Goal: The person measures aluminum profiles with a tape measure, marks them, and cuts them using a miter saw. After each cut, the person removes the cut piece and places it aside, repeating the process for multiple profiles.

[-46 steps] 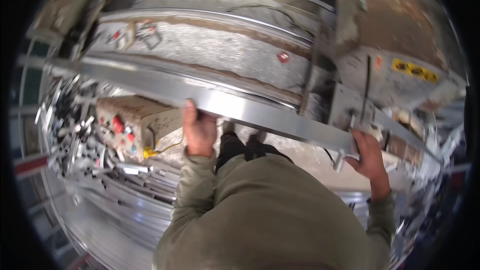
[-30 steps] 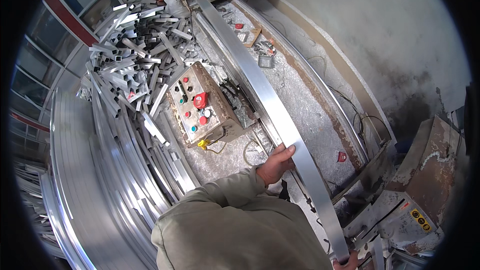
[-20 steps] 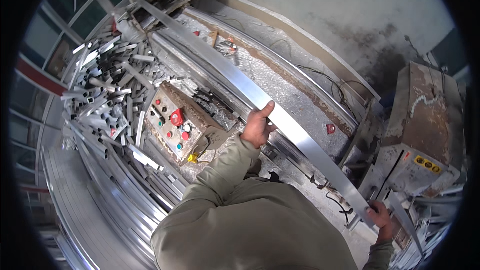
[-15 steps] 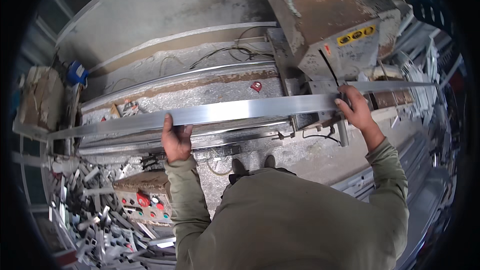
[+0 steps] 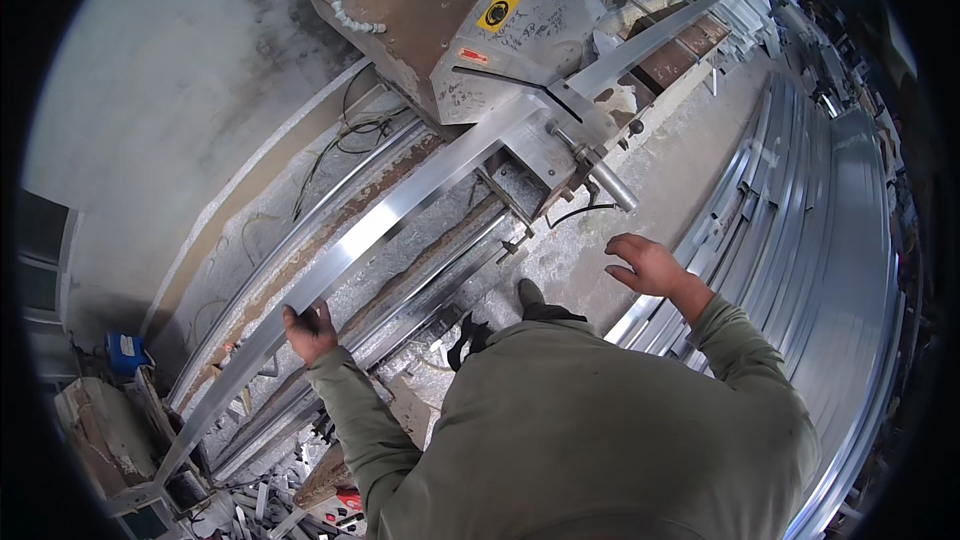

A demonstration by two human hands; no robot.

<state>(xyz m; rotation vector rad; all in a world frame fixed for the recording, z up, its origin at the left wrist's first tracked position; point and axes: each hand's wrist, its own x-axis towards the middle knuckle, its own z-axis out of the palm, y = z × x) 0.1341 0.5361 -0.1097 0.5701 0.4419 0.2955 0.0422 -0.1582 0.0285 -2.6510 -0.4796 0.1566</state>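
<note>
— What was the long piece like?

— A long, flat aluminium profile (image 5: 400, 215), silvery and shiny, straight and very slender for its length.

— How did it lie?

— Slanting across the machine bed, one end low beyond the left hand (image 5: 308, 330), the other running up under the rusty saw head (image 5: 470, 20) and out past it.

— And the hands?

— The left hand gripped its near edge; the right hand (image 5: 650, 265) hung open, well apart from it.

single head-worn fisheye, looking steeply down, close overhead
</note>
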